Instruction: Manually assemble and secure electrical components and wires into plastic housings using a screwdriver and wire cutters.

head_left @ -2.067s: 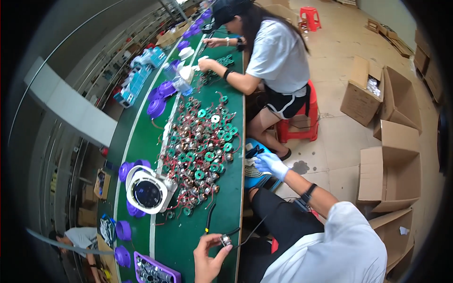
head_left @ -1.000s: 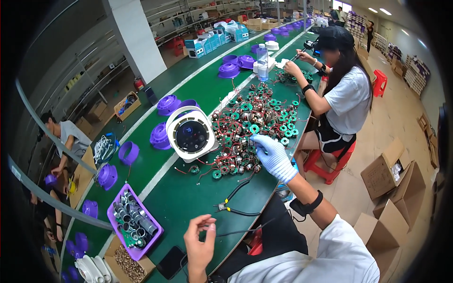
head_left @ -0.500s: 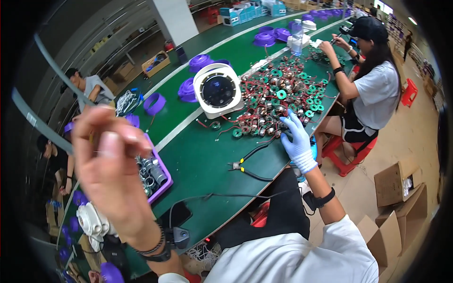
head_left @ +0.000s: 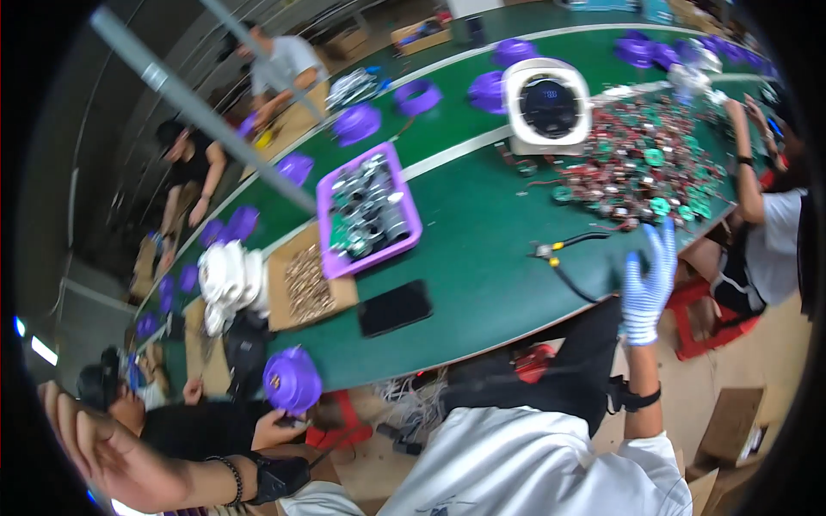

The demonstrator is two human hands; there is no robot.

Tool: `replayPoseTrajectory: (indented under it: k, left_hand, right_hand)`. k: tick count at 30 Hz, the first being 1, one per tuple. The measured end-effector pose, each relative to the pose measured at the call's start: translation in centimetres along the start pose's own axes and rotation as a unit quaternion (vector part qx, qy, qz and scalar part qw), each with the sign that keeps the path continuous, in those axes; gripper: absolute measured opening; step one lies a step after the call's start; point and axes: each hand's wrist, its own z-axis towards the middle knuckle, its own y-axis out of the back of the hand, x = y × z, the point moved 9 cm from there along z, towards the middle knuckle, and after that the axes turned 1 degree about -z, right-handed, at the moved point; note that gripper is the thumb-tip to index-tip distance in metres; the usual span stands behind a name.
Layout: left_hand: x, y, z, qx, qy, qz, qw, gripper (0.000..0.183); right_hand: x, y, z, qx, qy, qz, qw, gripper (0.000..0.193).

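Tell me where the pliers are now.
In the head view, the black-handled pliers lie open on the green table, right of centre, left of the gloved right hand and on the near side of the heap of red-wired parts.

We see gloved right hand, spread, at near edge of wired-parts pile; contact unclear. Bare left hand blurred, lower left, off green table. Cutters lie between pile and black phone.
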Motion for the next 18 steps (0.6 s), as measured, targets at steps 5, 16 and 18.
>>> replayPoseTrajectory:
  k: [5,16,18]
  left_hand:
    - [-7.4,5.8,-9.0,-0.231,-0.128,0.312,0.913,0.02]
    - [3.0,27.2,-43.0,-0.706,0.126,0.391,0.578,0.063]
    - [4.9,29.5,-42.9,-0.679,0.132,0.322,0.646,0.065]
  right_hand:
    - [-2.6,-1.2,-1.0,-0.011,-0.042,0.094,0.995,0.046]
    - [0.0,2.2,-6.0,-0.026,0.007,0.049,0.998,0.039]
    - [0.6,1.7,-6.2,-0.011,0.029,0.054,0.998,0.038]
